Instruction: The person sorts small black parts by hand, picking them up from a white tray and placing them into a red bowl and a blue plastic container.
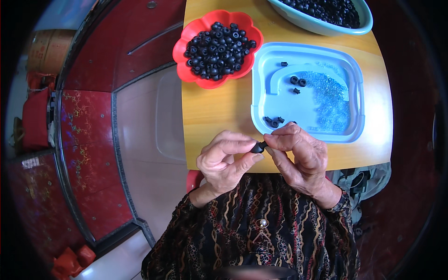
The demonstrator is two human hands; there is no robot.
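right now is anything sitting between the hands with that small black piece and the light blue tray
Nothing visible does. The left hand and right hand pinch the small black piece just at the near rim of the light blue tray; only bare wooden table lies beside them.

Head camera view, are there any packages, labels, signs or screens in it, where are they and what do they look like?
Drum-like container: far left on the floor, rounded, tan-brown, with red markings too blurred to make out.
Pale label: left edge, on a dark red surface, small and rectangular.
No signs or screens show.
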